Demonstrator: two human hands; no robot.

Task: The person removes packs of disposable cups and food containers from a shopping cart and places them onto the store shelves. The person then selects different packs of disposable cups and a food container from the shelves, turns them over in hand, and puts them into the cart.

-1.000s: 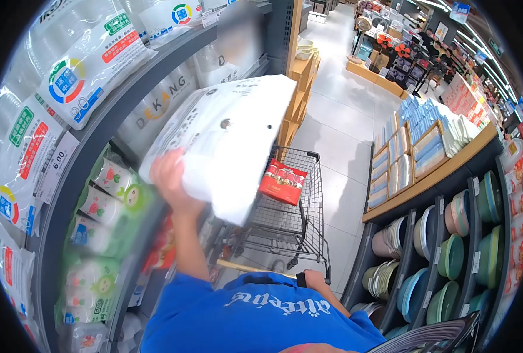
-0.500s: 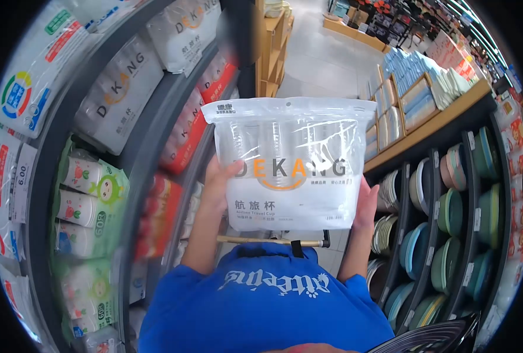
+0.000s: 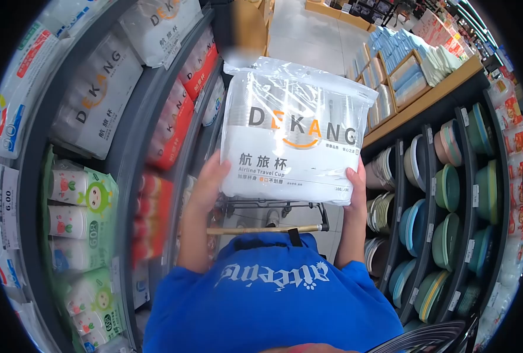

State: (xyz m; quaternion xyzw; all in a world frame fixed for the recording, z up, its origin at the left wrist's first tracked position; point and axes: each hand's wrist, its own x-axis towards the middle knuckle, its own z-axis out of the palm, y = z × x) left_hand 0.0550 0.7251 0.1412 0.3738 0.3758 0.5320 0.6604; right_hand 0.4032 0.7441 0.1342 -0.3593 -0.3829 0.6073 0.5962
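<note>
A white and clear plastic pack of travel cups [image 3: 297,132], printed DEKANG, is held upright in front of my chest, its printed face toward me. My left hand [image 3: 212,179] grips its lower left edge. At its lower right edge my right hand [image 3: 355,179] holds it, thumb on the front. Beneath the pack shows the shopping cart's handle [image 3: 261,229]; most of the cart is hidden behind the pack.
Shelves on the left hold more DEKANG packs [image 3: 97,94], red packs [image 3: 173,129] and green-wrapped paper cups [image 3: 85,194]. On the right are shelves of bowls [image 3: 448,188] and a wooden-edged display of blue folded goods [image 3: 405,79]. A tiled aisle [image 3: 314,35] runs ahead.
The pack came from the left side to the front and turned its printed face toward me, then rose slightly. My right hand left the cart handle and took hold of the pack.
</note>
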